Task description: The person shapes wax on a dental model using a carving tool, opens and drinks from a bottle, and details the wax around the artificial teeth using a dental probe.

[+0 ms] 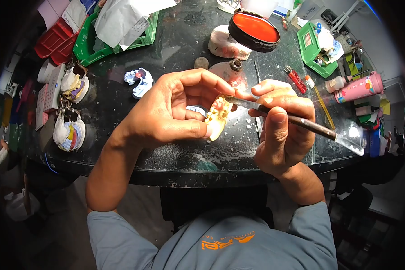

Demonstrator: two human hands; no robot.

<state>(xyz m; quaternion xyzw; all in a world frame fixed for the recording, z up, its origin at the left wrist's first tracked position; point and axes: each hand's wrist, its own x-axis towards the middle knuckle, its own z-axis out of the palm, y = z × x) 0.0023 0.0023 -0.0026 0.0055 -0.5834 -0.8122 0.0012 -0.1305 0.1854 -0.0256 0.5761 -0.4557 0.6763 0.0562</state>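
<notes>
My left hand [162, 110] is closed around a small yellow dental cast [216, 127], the thumb at its lower edge and the fingers behind it. Pink wax [219, 105] shows on the upper part of the cast. Gripped in my right hand [285, 128] is a wax knife [314, 126] with a dark handle and metal ends. Its blade reaches left to the top edge of the cast, at or very near the wax; exact contact is hard to see. A bluish-white dental model [139, 82] lies behind my left hand.
A round dish of red wax [255, 30] stands beyond my hands, near a burner nozzle [236, 65]. Two articulators with casts [70, 130] sit at left. Green bins [89, 42] stand at the back. At right are a red cutter [296, 81] and a pink bottle [359, 88].
</notes>
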